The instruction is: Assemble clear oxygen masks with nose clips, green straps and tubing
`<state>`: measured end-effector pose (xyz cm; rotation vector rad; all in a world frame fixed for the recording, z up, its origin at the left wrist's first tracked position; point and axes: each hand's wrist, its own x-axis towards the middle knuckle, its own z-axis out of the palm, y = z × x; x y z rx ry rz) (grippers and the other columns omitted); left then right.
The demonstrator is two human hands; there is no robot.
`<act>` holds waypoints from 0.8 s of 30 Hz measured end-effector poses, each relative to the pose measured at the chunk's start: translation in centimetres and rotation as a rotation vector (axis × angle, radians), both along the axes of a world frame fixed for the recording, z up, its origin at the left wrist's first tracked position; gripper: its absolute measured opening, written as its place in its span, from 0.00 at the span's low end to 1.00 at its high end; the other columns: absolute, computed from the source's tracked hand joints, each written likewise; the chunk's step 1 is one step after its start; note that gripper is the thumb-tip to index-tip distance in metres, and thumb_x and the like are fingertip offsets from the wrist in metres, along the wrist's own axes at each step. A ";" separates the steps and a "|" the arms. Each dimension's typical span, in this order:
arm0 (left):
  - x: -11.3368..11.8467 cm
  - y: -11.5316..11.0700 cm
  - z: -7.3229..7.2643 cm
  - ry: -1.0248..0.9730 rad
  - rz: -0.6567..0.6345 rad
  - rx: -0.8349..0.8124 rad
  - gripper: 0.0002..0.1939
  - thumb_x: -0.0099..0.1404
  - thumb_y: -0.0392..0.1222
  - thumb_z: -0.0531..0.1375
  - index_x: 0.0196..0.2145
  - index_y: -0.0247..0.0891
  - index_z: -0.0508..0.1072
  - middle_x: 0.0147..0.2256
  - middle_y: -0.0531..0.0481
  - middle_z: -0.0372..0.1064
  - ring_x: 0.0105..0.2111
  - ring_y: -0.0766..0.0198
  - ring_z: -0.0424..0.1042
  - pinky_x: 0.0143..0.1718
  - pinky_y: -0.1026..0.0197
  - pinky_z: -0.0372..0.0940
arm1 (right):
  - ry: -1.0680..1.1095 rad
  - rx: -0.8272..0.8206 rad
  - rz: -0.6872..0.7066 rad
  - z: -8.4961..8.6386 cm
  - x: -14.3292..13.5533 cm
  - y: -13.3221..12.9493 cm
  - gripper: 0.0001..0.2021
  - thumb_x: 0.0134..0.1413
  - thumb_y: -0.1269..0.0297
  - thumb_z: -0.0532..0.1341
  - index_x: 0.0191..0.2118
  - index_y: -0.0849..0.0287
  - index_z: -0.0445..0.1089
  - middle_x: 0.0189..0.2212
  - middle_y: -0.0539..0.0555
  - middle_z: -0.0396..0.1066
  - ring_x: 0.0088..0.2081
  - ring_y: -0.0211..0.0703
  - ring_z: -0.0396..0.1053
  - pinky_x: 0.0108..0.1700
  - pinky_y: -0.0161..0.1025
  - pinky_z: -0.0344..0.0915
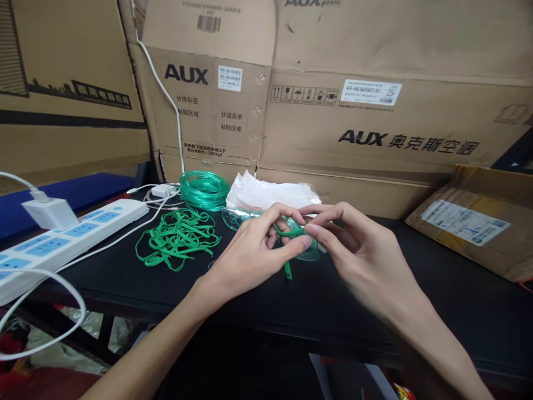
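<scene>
A thin green elastic strap [291, 232] loops between my two hands above the black tabletop. My left hand [254, 244] is closed round it, thumb and fingers bent together. My right hand [362, 244] pinches at its right end, where the fingertips of both hands meet; the exact grip is partly hidden. Below the left fingers hangs a short green strap end [287, 270]. Behind and under the hands lie clear greenish plastic pieces [230, 218], mostly covered. Left of my left hand is a tangled pile of green elastic straps [177, 239].
Coiled green tubing [204, 206] and white plastic bags [270, 191] lie behind the hands. At left is a white power strip [83, 230] with a plugged-in charger [49, 212] and cables. Large cardboard boxes [308, 122] wall the back; an open carton [470, 222] sits right.
</scene>
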<state>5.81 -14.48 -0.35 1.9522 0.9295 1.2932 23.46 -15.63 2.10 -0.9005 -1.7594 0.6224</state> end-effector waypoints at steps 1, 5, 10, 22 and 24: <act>0.0 0.0 0.0 0.005 0.008 0.005 0.10 0.67 0.46 0.63 0.44 0.45 0.70 0.34 0.57 0.65 0.25 0.70 0.56 0.28 0.64 0.55 | -0.003 0.002 -0.004 0.0 0.0 0.0 0.07 0.62 0.61 0.65 0.34 0.55 0.70 0.49 0.55 0.75 0.50 0.50 0.75 0.52 0.45 0.71; 0.1 0.0 0.0 0.024 0.041 0.037 0.08 0.66 0.41 0.64 0.42 0.44 0.71 0.35 0.58 0.69 0.24 0.70 0.55 0.28 0.64 0.55 | -0.013 0.021 -0.054 0.2 0.1 -0.2 0.07 0.62 0.63 0.64 0.33 0.54 0.68 0.46 0.54 0.77 0.48 0.47 0.76 0.49 0.42 0.72; -0.1 0.1 0.0 0.008 0.073 0.087 0.08 0.64 0.38 0.64 0.41 0.44 0.71 0.37 0.59 0.71 0.25 0.71 0.55 0.28 0.64 0.55 | 0.005 0.054 -0.117 0.6 0.6 -0.3 0.08 0.62 0.61 0.65 0.32 0.54 0.68 0.45 0.55 0.78 0.48 0.49 0.76 0.52 0.46 0.72; -0.8 0.2 0.3 0.060 0.157 0.082 0.08 0.63 0.37 0.64 0.40 0.42 0.71 0.35 0.59 0.70 0.25 0.70 0.56 0.31 0.64 0.55 | 0.147 0.082 -0.260 2.0 2.8 0.0 0.12 0.57 0.54 0.69 0.32 0.54 0.69 0.40 0.55 0.79 0.45 0.49 0.78 0.50 0.47 0.77; -0.8 0.1 0.3 0.065 0.125 0.073 0.08 0.63 0.38 0.64 0.40 0.43 0.71 0.34 0.59 0.70 0.26 0.70 0.57 0.31 0.64 0.56 | 0.104 0.056 -0.211 1.9 2.6 0.0 0.12 0.56 0.53 0.69 0.33 0.55 0.70 0.41 0.54 0.79 0.44 0.48 0.78 0.49 0.44 0.76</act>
